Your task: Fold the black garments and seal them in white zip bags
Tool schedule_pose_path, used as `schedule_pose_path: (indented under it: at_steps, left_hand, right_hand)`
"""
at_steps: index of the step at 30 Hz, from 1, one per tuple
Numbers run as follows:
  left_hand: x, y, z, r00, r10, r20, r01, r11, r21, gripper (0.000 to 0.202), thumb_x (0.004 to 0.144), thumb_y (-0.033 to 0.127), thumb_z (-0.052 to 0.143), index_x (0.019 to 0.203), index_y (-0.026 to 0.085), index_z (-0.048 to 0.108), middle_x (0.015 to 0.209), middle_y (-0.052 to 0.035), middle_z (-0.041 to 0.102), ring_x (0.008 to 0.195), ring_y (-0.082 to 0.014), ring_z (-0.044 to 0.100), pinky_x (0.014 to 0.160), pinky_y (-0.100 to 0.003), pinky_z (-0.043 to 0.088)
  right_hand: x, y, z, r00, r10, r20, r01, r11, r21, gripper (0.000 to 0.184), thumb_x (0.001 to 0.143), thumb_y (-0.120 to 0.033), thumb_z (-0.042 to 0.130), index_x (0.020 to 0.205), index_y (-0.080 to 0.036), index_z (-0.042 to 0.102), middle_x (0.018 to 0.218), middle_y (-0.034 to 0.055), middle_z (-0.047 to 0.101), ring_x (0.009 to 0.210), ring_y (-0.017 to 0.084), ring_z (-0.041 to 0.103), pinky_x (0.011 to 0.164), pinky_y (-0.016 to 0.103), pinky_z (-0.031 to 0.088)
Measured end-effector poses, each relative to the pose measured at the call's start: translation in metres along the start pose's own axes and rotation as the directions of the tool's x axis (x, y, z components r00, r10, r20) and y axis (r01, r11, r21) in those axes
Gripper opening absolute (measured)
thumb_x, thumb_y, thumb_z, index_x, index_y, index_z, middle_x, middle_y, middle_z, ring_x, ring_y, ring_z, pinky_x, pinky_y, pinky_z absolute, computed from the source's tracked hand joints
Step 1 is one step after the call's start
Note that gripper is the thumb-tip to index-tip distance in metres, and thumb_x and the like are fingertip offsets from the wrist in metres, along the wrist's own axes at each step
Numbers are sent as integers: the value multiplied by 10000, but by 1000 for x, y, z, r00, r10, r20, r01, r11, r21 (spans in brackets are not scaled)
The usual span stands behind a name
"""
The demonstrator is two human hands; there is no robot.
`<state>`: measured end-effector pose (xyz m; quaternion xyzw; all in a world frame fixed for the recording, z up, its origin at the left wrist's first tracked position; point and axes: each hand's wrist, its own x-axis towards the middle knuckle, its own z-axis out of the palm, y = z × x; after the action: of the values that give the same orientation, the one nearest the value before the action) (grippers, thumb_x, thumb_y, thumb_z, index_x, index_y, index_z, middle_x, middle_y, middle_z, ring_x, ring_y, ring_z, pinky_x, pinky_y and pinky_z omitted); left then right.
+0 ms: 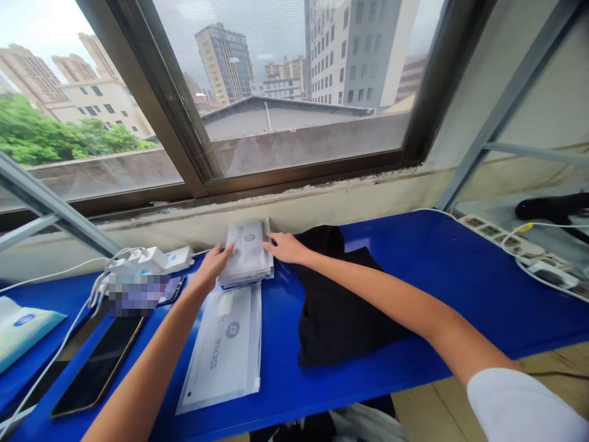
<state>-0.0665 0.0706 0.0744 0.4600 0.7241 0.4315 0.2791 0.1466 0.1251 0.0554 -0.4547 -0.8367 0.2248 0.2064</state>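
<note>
A stack of frosted plastic zip bags [248, 248] with printed logos lies at the back of the blue table, against the wall below the window. My left hand [215, 263] grips its left edge, thumb and fingertips at the side. From the right, my right hand [286, 247] holds the opposite edge with its fingertips. A single larger zip bag [225, 350] lies flat in front of the stack, its slider at the lower right corner. Under my right forearm is a folded black garment [340, 307].
Phones, including a dark one [101, 365], lie at left by a white power strip [177, 259] with cables. A tissue pack [27, 325] sits at the far left. Another power strip [497, 236] runs along the right. Grey metal posts [506, 104] flank the blue table [442, 276].
</note>
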Motion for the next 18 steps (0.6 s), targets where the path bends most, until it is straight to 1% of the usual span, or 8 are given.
schedule_pose_path:
  at_steps: [3, 4, 6, 7, 9, 11, 13, 18]
  left_hand:
    - [-27, 16, 6, 935, 320, -153, -299, 943, 147, 329, 913, 297, 556, 1205, 177, 648, 1336, -169, 609, 1286, -319, 557, 1060, -427, 448]
    - [-39, 21, 13, 882, 460, -101, -432, 876, 216, 287, 931, 275, 517, 1159, 185, 668, 1281, -149, 640, 1203, -294, 609, 1032, -406, 466]
    - [-66, 29, 34, 797, 565, 212, -604, 739, 299, 264, 945, 204, 458, 1061, 205, 694, 1125, -107, 710, 1061, -261, 674, 969, -378, 491]
    - [-79, 31, 47, 770, 508, 386, -631, 698, 340, 267, 943, 175, 459, 1061, 209, 695, 1105, -105, 725, 1059, -268, 682, 957, -381, 489]
    - [-99, 31, 73, 769, 357, 530, -606, 672, 426, 179, 919, 182, 547, 1020, 185, 695, 1042, -143, 739, 1038, -322, 700, 895, -405, 499]
    - [-110, 25, 91, 791, 261, 554, -556, 686, 470, 116, 867, 237, 673, 957, 164, 683, 916, -155, 738, 943, -355, 722, 791, -395, 512]
    - [-114, 16, 99, 792, 192, 580, -500, 750, 434, 187, 819, 259, 741, 960, 168, 660, 795, -101, 721, 809, -316, 729, 691, -346, 508]
    - [-114, -3, 93, 787, 122, 605, -364, 883, 295, 117, 881, 191, 594, 998, 198, 602, 732, 13, 657, 615, -172, 671, 589, -260, 500]
  right_hand:
    - [-30, 23, -29, 997, 18, -69, -23, 997, -71, 342, 1006, -362, 472, 1184, -252, 742, 1242, 72, 732, 1201, 280, 649, 999, 339, 476]
    - [-42, 33, -37, 993, 47, -104, -58, 993, -104, 315, 985, -354, 511, 1139, -226, 754, 1218, 112, 728, 1219, 314, 630, 1013, 380, 464]
    - [-62, 57, -48, 977, 116, -180, -144, 978, -153, 351, 936, -373, 602, 1193, -168, 722, 1276, 201, 671, 1262, 383, 582, 1014, 450, 450]
    - [-69, 69, -51, 966, 150, -209, -186, 969, -163, 414, 911, -383, 643, 1245, -143, 689, 1278, 230, 656, 1243, 398, 588, 992, 467, 458]
    - [-75, 92, -51, 954, 195, -228, -231, 962, -147, 507, 869, -346, 704, 1322, -130, 628, 1170, 209, 701, 1116, 352, 659, 923, 430, 494]
    - [-72, 109, -47, 958, 196, -210, -220, 971, -97, 488, 839, -221, 713, 1313, -149, 625, 974, 109, 751, 936, 252, 710, 847, 338, 519]
    - [-65, 121, -44, 968, 166, -191, -175, 984, -32, 419, 820, -102, 666, 1235, -164, 671, 847, 35, 750, 802, 174, 711, 778, 258, 523]
    - [-48, 134, -44, 966, 96, -239, -84, 995, 59, 243, 852, -77, 561, 950, -150, 771, 893, 56, 750, 782, 154, 706, 745, 242, 543]
